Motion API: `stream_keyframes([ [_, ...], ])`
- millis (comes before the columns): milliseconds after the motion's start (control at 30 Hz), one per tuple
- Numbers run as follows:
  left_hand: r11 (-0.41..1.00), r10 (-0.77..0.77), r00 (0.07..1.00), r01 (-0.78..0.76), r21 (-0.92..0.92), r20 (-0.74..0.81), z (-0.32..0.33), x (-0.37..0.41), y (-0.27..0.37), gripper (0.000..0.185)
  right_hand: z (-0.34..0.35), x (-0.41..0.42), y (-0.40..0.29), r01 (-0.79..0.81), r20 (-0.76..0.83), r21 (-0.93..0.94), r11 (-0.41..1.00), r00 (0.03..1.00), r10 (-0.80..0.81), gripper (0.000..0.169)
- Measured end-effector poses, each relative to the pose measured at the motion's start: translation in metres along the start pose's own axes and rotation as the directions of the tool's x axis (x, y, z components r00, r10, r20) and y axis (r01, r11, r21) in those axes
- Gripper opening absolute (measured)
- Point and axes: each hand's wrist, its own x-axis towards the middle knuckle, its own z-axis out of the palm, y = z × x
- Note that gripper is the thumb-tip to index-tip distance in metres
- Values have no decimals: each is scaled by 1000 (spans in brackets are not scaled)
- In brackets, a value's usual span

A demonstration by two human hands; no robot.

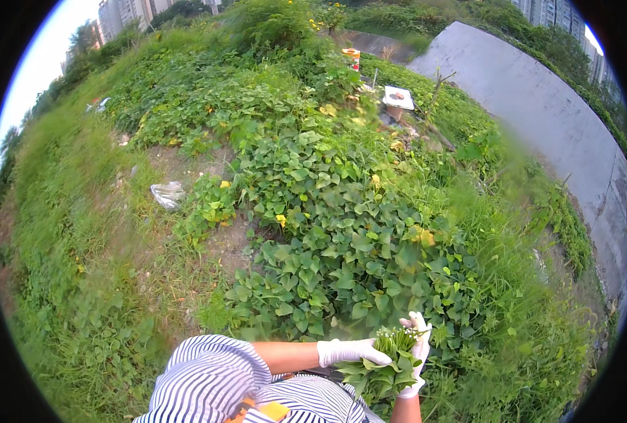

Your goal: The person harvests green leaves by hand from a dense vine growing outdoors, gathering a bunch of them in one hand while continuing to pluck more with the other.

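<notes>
A bundle of leafy green stems (385, 370) is held close to my body at the bottom of the view, its cut stem ends pointing up and away from me. My left hand (353, 352), in a white glove, closes around the bundle from the left. My right hand (420, 349), also gloved in white, lies along the bundle's right side with its fingertips beside the stem ends. Just beyond both hands spreads a dense bed of leafy vines (345, 254).
A crumpled clear plastic bag (168, 194) lies on bare soil at the left. Farther off stand a white board on a pot (398, 98) and an orange-and-white container (352, 58). A concrete wall (530, 100) slopes along the right. Tall grass (525, 338) grows at the right.
</notes>
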Motion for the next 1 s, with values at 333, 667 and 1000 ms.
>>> stream_keyframes([
  [333,988,100,993,-107,-113,-63,24,0,-2,65,-9,-4,19,-244,99,251,937,969,226,42],
  [667,937,46,991,-85,-340,-122,-6,3,-6,46,2,24,8,-524,333,398,753,847,413,48],
  [1000,913,116,978,-174,-370,-173,-29,0,-25,41,16,22,-5,-656,482,490,574,753,448,36],
])
